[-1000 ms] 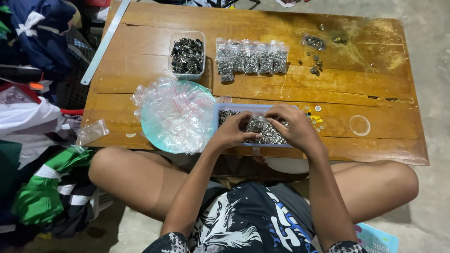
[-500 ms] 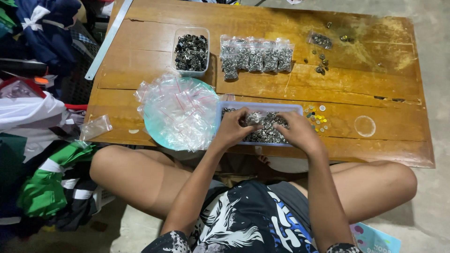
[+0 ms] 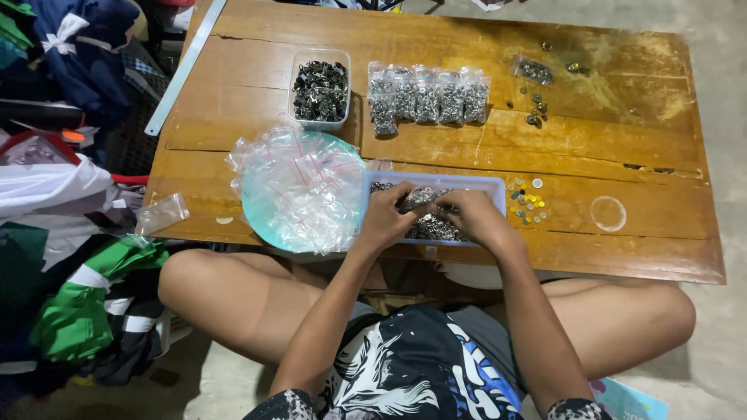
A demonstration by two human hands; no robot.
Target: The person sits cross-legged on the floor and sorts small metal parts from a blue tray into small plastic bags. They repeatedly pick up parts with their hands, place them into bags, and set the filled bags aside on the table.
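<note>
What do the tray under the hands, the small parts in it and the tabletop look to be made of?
Tray: likely plastic, pale translucent walls. Small parts: probably metal, grey with a dull glint. Tabletop: wood, worn varnish, visible grain and cracks. Both hands, left and right, are in the tray.

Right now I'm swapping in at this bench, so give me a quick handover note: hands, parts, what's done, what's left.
Left hand and right hand: both in the tray of small metal parts, fingers down; what they grip cannot be told.
Empty bags are piled on the round plate, left of the tray.
Done: a row of filled bags at the back, beside a tub of dark parts.
Left: the tray holds many loose parts.
</note>
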